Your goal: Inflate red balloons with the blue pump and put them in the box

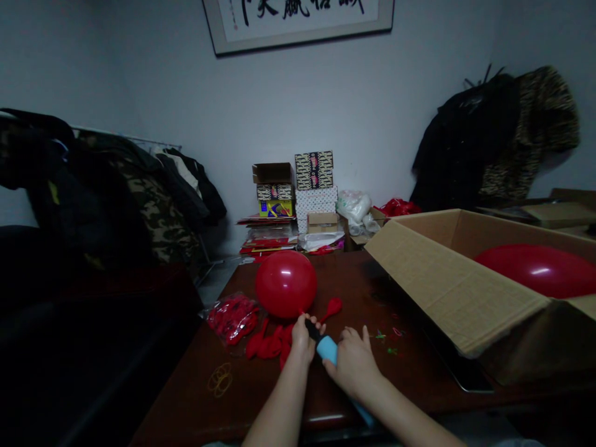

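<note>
One loosely curled right hand (357,360) is holding a blue pump (327,349) over the table (186,397); the left hand (303,335), fingers closed, is gripping its black nozzle (312,330) at the neck of a red balloon (285,284). Just beyond, that inflated balloon is sitting behind limp balloons (266,345). Patterned boxes (315,171) are standing farther back.

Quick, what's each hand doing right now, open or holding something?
Left hand: closed around the black end of the blue pump, at the red balloon's neck.
Right hand: closed on the pump's blue body.
</note>
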Action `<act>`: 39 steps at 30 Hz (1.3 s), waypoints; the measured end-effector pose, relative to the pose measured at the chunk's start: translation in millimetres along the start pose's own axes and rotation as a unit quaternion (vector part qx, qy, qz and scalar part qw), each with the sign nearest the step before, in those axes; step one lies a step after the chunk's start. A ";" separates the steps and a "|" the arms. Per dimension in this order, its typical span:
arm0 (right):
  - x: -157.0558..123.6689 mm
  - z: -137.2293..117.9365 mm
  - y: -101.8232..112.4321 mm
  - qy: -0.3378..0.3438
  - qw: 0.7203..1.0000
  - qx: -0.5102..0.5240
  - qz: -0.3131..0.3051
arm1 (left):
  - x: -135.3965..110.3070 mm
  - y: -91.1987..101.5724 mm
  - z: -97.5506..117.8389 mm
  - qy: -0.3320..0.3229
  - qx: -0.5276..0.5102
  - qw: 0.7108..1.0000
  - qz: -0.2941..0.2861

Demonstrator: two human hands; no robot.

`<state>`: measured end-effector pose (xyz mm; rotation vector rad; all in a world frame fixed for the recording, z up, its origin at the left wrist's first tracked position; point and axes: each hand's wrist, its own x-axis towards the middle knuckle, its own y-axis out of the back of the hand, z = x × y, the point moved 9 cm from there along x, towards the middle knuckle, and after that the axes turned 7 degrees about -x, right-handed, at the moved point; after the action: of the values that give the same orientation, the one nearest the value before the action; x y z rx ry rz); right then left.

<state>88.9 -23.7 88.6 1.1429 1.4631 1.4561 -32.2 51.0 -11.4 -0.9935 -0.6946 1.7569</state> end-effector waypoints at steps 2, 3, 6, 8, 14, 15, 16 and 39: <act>0.6 -2.7 -6.6 0.001 1.000 0.009 -0.002 | 0.8 8.0 -0.6 -0.003 0.003 1.000 0.018; -0.6 -4.0 -9.1 0.003 1.000 0.013 0.000 | 1.7 11.9 -1.4 -0.005 0.004 1.000 0.027; -8.9 -2.9 -12.8 0.000 1.000 0.009 -0.001 | 5.4 20.0 -7.0 -0.008 0.007 0.999 0.048; -17.7 1.9 -13.2 -0.005 1.000 -0.006 -0.014 | 8.4 22.1 -11.4 -0.008 0.010 0.998 0.054; -56.6 31.1 -10.5 0.003 0.999 -0.036 -0.023 | 18.4 22.4 -10.9 -0.010 0.016 0.998 0.066; -63.2 36.3 -10.1 0.009 0.999 -0.039 -0.016 | 20.2 21.8 -8.5 -0.012 0.017 0.997 0.068; -69.3 40.9 -9.7 0.015 0.999 -0.042 -0.011 | 21.8 21.1 -5.6 -0.015 0.017 0.997 0.070; -46.6 26.4 18.4 0.018 1.000 -0.012 0.012 | 9.2 -10.4 8.6 -0.022 -0.005 1.000 0.017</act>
<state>129.7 -60.6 102.0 1.1287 1.4577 1.5130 -36.7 63.3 -1.6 -0.9814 -0.7186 1.8102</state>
